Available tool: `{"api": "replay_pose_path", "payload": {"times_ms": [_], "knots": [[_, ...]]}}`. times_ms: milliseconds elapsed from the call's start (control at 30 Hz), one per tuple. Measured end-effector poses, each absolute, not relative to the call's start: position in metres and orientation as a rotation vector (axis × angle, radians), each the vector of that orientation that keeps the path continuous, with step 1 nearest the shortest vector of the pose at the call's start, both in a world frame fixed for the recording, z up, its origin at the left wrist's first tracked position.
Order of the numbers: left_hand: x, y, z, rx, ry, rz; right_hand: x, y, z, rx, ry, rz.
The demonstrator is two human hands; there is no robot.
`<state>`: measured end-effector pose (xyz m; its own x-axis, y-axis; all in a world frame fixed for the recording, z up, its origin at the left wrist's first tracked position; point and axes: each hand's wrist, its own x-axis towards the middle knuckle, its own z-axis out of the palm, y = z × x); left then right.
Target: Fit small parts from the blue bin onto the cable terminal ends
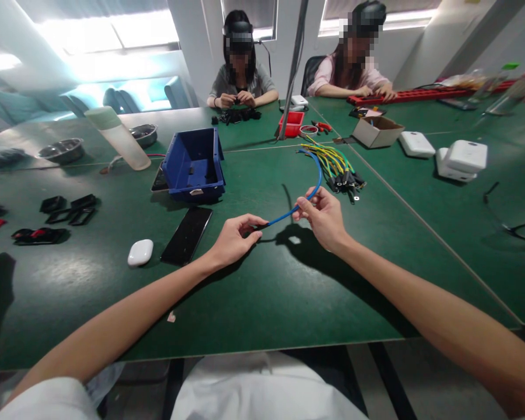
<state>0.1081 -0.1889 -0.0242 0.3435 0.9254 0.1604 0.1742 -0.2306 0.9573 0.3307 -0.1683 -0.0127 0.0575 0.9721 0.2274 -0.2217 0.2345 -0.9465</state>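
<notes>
A blue wire (314, 185) arcs from the middle of the green table (266, 291) back toward a bundle of yellow, green and blue wires with black connectors (339, 170). My left hand (234, 239) is closed, pinching the black connector at the wire's near end. A little to the right, my right hand (321, 217) is closed on the same wire, pinching it between thumb and fingers. Both hands hover just above the table.
A tilted blue plastic bin (193, 164) stands ahead left, with a black phone (186, 234) and a white earbud case (140, 252) nearer. Black clips (67, 210) lie far left. White boxes (461, 158) and a cardboard box (377, 130) sit right. Two people work across the table.
</notes>
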Motion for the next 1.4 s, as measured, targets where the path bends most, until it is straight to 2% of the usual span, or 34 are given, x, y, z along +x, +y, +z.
{"api": "replay_pose_path", "payload": {"times_ms": [467, 1400], "knots": [[0.127, -0.212, -0.027, 1.090, 0.793, 0.960, 0.330, -0.165, -0.005, -0.857, -1.106, 1.109], [0.129, -0.210, -0.032, 1.010, 0.710, 0.970, 0.324, -0.159, -0.005, -0.796, -1.071, 1.272]]}}
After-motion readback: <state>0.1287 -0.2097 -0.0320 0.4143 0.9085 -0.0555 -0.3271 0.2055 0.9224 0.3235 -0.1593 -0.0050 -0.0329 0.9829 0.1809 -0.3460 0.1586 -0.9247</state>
